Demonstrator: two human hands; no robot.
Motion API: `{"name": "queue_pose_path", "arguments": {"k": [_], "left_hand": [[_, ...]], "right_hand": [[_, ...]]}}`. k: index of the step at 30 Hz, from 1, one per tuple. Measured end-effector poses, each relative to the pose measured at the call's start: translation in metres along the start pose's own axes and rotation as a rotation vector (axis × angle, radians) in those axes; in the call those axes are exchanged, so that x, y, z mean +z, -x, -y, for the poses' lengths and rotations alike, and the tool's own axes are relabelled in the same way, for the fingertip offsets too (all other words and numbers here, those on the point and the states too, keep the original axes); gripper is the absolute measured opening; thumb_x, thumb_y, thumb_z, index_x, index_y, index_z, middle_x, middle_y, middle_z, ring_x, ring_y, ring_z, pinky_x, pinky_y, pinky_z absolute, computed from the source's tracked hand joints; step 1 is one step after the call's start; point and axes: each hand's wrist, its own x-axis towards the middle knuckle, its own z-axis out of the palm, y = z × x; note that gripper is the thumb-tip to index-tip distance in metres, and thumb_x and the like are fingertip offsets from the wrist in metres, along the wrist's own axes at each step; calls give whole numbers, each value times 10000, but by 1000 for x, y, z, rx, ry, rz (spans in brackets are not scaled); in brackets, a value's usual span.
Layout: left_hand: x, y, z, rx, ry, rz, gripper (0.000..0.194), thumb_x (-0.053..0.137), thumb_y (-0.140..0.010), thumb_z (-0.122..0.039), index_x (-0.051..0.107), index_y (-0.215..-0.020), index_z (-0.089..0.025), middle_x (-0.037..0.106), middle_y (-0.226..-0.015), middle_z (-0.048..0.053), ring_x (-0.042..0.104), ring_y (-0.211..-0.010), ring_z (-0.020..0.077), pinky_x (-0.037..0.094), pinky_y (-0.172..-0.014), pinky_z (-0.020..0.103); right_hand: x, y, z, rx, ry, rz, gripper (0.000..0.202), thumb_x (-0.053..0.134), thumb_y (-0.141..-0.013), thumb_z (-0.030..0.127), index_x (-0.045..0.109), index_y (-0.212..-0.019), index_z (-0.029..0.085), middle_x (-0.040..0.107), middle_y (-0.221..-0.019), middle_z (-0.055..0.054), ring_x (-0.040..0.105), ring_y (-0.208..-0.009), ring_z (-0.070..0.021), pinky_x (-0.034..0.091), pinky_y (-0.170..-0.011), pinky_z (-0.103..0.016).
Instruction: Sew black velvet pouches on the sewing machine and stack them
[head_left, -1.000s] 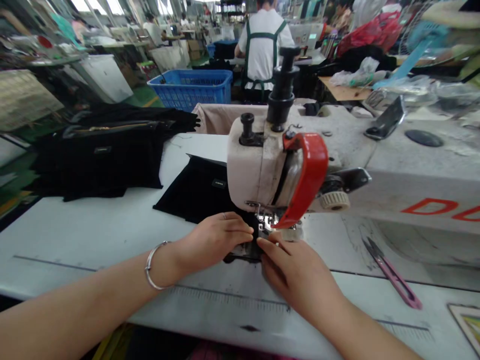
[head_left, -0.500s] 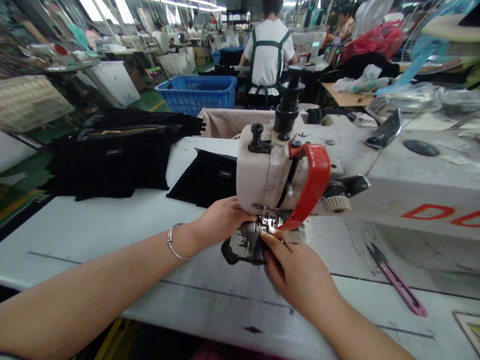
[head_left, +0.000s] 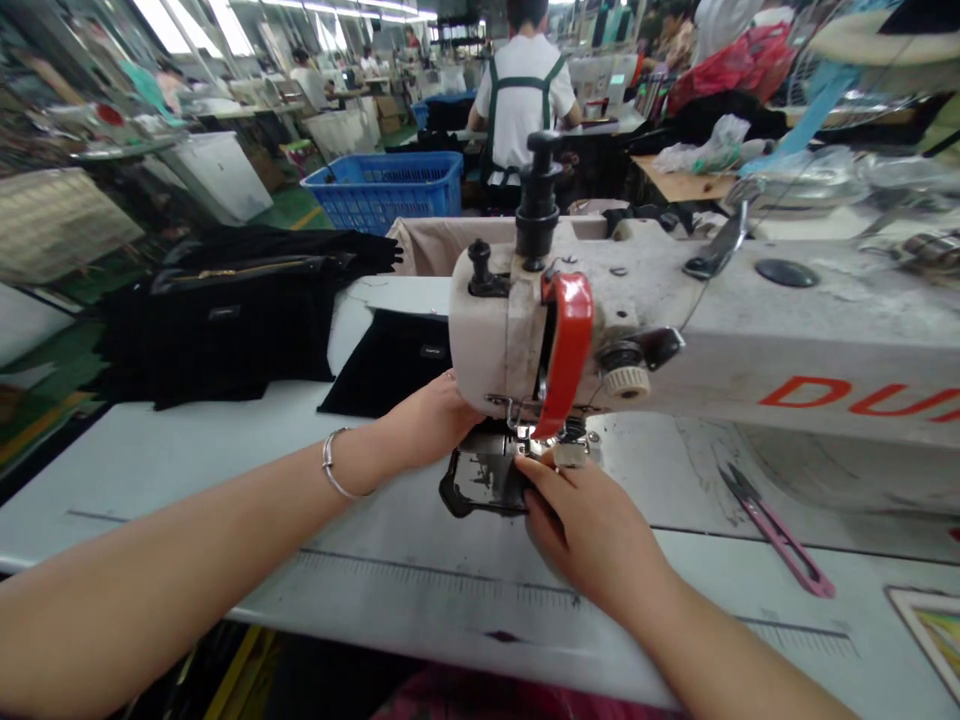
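Observation:
A sewing machine with a red guard stands before me. Its metal plate lies below the needle area. My left hand reaches in from the left, its fingers mostly hidden behind the machine head. Beside it a black fabric piece with a small label lies flat on the table, partly covered by hand and machine. My right hand is at the front of the presser foot, index finger extended to the plate and the other fingers curled. Whatever it pinches is dark and too small to make out.
Pink thread snips lie right of my right hand on the white table. A stack of black fabric pieces sits at the left. Behind are a blue basket and a co-worker seen from the back.
My left hand has drawn back from the presser foot, its fingertips now behind the machine head. My right hand stays by the foot. The view has shifted slightly to the right.

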Motion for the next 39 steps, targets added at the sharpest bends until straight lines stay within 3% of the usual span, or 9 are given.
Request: {"name": "queue_pose_path", "arguments": {"k": [5,9,13,18,25,29,33,36,39], "left_hand": [[-7,24,-20,-99,-65,181,410,499,-975,-237,493,-1381,-183,530,-1392,132,618,-1160,243,495,-1019,400],[-6,31,-26,-150,-128,260,468,462,-993,-293,412,-1444,-184,469,-1445,143,587,-1197,252,476,-1038,393],[-7,30,-29,-155,-162,238,455,466,-989,-283,433,-1432,-187,480,-1428,138,552,-1228,266,455,-1052,426],[-6,33,-30,-86,-270,189,456,480,-979,-276,453,-1419,-157,455,-1450,168,387,-1366,347,314,-1123,561],[1,39,-24,-57,-249,227,464,390,-1019,-275,378,-1461,-133,448,-1473,150,392,-1370,294,283,-1149,502],[-4,37,-43,-87,-334,238,472,423,-1009,-296,407,-1447,-122,467,-1449,183,414,-1343,320,321,-1106,512],[-5,41,-75,-218,-411,251,575,544,-951,-404,416,-1458,-165,518,-1383,215,499,-1241,376,361,-1033,575],[1,48,-88,-212,-380,223,562,514,-967,-393,411,-1459,-143,446,-1478,183,412,-1342,366,286,-1106,573],[6,52,-87,-157,-319,218,535,450,-999,-345,368,-1475,-114,351,-1560,113,288,-1442,298,215,-1180,490]], "right_hand": [[1,3,0,-11,1,-17,337,464,-896,125,601,-1203,143,597,-1069,-129,574,-984,-271,531,-833,-445],[3,3,0,-20,8,-30,332,461,-898,135,610,-1195,143,596,-1064,-130,572,-1013,-268,530,-836,-435],[3,3,0,-34,20,-47,337,448,-899,133,612,-1193,126,603,-1058,-139,575,-1003,-268,531,-814,-422],[3,1,0,-38,34,-43,328,454,-895,135,625,-1175,126,610,-1048,-140,578,-996,-271,531,-791,-417],[3,2,1,-31,57,-25,316,460,-917,141,622,-1187,113,611,-1040,-142,571,-988,-273,520,-838,-434],[5,4,1,-36,72,-45,332,468,-923,143,607,-1223,117,620,-1060,-139,580,-986,-266,526,-842,-435],[4,6,1,-127,95,-86,361,483,-935,141,581,-1283,141,610,-1210,-141,575,-1059,-268,531,-871,-452],[1,7,4,-191,99,-71,323,503,-937,124,622,-1236,149,636,-1198,-122,588,-1040,-253,539,-880,-443],[-1,8,6,-206,99,-80,290,512,-937,116,646,-1194,125,646,-1180,-127,595,-1032,-256,539,-896,-444]]}}
